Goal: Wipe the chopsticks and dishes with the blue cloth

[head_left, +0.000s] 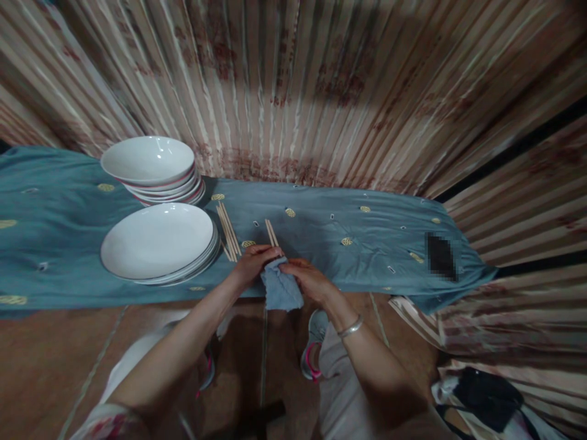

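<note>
Over the near edge of the table, my two hands come together around a pair of wooden chopsticks (271,232). My left hand (253,264) is closed on them, its thumb and fingers at their lower part. A light blue cloth (283,290) covers their near ends and hangs down below. My right hand (312,280) is closed on this cloth, pinching its upper right side. Left of my hands, several more chopsticks (228,231) lie side by side on the tablecloth. The fingertips under the cloth are hidden.
A stack of white oval plates (158,244) and, behind it, a stack of white bowls (149,160) stand on the left. The blue tablecloth (316,235) covers a narrow table backed by a pleated curtain (284,91). A dark blurred object (441,256) lies at the right end.
</note>
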`<state>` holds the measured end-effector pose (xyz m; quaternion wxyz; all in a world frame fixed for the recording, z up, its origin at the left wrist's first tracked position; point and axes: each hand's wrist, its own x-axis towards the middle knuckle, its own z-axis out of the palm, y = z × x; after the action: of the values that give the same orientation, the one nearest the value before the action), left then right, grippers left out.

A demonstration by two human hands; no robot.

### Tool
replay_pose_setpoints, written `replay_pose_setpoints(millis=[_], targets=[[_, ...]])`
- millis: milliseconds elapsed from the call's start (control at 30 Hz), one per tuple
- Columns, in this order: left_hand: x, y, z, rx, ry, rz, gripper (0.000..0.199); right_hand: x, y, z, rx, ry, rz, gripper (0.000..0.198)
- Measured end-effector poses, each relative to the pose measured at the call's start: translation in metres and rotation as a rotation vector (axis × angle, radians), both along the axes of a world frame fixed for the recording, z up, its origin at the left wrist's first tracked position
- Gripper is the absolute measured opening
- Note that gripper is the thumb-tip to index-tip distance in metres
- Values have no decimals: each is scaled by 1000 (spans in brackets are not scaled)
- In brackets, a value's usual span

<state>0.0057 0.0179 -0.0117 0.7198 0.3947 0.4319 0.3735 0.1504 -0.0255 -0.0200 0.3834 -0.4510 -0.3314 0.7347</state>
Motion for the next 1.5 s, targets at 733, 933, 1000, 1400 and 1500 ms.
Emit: replay_pose_setpoints(millis=[733,933,1000,1400,1500], targets=[[-1,2,-2,-26,-13,39,35,0,-4,2,12,-33,57,27],[2,-3,-1,-33,-24,28,32,1,-3,3,10,-44,13,27],[0,0,-2,-16,-21,50,32,-1,-3,2,5,-52,20,27],[-11,13,2,71,-34,128,32,22,3,6,83,-179,28,29],[-7,8,0,98,7,43,31,32,9,7,114,-184,-115,33]])
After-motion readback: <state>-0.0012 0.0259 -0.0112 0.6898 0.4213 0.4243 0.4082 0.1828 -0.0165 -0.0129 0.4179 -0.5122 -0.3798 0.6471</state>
